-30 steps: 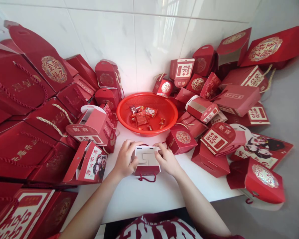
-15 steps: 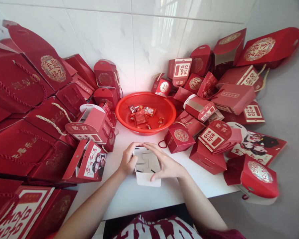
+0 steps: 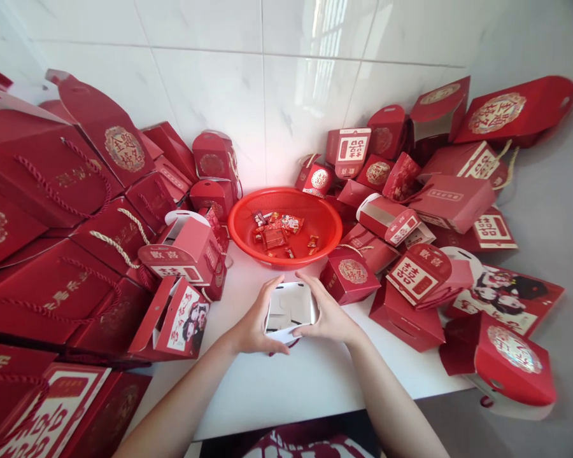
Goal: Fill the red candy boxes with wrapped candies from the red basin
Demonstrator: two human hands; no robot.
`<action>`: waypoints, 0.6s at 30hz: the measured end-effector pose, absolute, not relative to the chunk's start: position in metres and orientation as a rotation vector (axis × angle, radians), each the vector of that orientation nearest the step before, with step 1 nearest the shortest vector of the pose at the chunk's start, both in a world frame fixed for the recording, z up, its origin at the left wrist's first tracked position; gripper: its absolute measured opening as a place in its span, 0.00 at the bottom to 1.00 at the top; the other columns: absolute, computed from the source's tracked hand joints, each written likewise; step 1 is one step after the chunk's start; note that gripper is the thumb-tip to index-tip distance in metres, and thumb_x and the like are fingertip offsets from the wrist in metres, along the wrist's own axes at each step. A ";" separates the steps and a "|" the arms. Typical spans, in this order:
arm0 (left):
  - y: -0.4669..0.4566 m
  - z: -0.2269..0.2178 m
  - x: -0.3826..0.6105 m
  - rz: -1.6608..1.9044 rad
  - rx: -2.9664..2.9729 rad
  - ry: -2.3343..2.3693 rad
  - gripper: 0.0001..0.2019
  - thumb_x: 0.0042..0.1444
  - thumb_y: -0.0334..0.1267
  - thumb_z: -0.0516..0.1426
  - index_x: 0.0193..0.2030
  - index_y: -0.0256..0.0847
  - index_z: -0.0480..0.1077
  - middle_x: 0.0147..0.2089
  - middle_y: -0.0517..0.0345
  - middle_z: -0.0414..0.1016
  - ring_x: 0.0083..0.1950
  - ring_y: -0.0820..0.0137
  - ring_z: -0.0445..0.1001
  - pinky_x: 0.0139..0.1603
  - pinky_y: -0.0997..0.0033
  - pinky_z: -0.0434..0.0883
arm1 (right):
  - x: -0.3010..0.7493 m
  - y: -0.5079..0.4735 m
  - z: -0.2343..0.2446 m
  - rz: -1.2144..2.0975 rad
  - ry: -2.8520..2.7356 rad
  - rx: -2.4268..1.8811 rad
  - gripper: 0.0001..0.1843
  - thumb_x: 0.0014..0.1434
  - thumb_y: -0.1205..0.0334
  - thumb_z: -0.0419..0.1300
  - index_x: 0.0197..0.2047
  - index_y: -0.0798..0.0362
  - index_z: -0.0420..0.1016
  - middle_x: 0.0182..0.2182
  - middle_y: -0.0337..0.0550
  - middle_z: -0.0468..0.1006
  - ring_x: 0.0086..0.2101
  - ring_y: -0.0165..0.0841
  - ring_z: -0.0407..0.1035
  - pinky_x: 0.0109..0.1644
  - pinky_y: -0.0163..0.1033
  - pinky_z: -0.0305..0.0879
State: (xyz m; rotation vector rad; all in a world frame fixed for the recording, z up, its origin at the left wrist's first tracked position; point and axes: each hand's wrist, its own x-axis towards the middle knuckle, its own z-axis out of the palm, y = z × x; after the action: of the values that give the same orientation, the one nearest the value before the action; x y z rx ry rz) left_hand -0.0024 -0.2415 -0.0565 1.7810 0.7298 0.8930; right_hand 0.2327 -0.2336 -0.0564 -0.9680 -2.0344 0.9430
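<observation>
Just in front of the red basket [image 3: 318, 213], a small open box [image 3: 289, 306] with a white inside stands on the white desk [image 3: 286, 381], its mouth facing up. The left hand [image 3: 254, 324] and right hand [image 3: 332, 316] clasp it from either side, fingers closed against its walls. Wrapped sweets [image 3: 277, 232] lie in the basket. Red gift boxes [image 3: 186, 251] crowd both sides of the basket.

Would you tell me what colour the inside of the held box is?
White; the box interior shows best in the head view.
</observation>
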 end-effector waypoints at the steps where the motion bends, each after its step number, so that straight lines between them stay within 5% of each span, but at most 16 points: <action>1: -0.241 -0.058 -0.002 0.878 1.775 0.763 0.62 0.41 0.53 0.72 0.75 0.50 0.36 0.73 0.38 0.47 0.72 0.44 0.55 0.68 0.42 0.61 | 0.233 -0.232 -0.060 0.964 -2.013 -0.985 0.65 0.44 0.43 0.74 0.74 0.48 0.41 0.69 0.58 0.53 0.66 0.49 0.53 0.69 0.55 0.52; 5: -0.238 -0.061 -0.001 0.918 1.822 0.872 0.57 0.46 0.44 0.70 0.74 0.53 0.36 0.70 0.43 0.53 0.69 0.49 0.60 0.66 0.42 0.64 | 0.232 -0.230 -0.065 1.017 -2.004 -0.932 0.65 0.50 0.35 0.68 0.76 0.48 0.33 0.70 0.58 0.51 0.68 0.49 0.51 0.70 0.56 0.50; 9: -0.235 -0.051 -0.009 1.148 2.111 0.926 0.54 0.44 0.44 0.70 0.73 0.53 0.44 0.68 0.44 0.54 0.67 0.46 0.61 0.66 0.39 0.63 | 0.229 -0.238 -0.036 0.855 -1.967 -0.918 0.44 0.64 0.36 0.52 0.75 0.47 0.44 0.72 0.52 0.47 0.71 0.47 0.41 0.72 0.57 0.44; 12: -0.235 -0.040 -0.019 1.307 2.335 0.959 0.54 0.40 0.45 0.71 0.72 0.51 0.47 0.63 0.44 0.59 0.64 0.46 0.64 0.63 0.41 0.65 | 0.225 -0.254 0.007 0.691 -1.936 -0.960 0.26 0.70 0.49 0.49 0.69 0.46 0.59 0.67 0.50 0.60 0.67 0.44 0.54 0.68 0.54 0.56; 15: -0.235 -0.035 -0.021 1.278 2.392 1.002 0.51 0.40 0.45 0.71 0.70 0.49 0.51 0.62 0.43 0.61 0.63 0.47 0.64 0.62 0.43 0.65 | 0.219 -0.275 0.054 0.429 -1.971 -0.958 0.23 0.67 0.55 0.58 0.63 0.45 0.66 0.63 0.50 0.68 0.62 0.45 0.62 0.65 0.55 0.60; 18: -0.233 -0.040 -0.015 1.142 2.257 1.020 0.47 0.40 0.47 0.70 0.66 0.50 0.56 0.61 0.47 0.64 0.63 0.48 0.65 0.65 0.43 0.64 | 0.211 -0.295 0.092 0.528 -1.905 -0.724 0.15 0.67 0.60 0.56 0.57 0.43 0.70 0.57 0.45 0.74 0.56 0.40 0.69 0.60 0.50 0.68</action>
State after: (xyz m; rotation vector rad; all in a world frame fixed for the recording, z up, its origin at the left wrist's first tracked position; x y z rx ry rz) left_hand -0.0149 -0.2332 -0.0395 2.2574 1.0199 1.1419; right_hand 0.2110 -0.2953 0.0925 -0.7239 -1.9051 0.5283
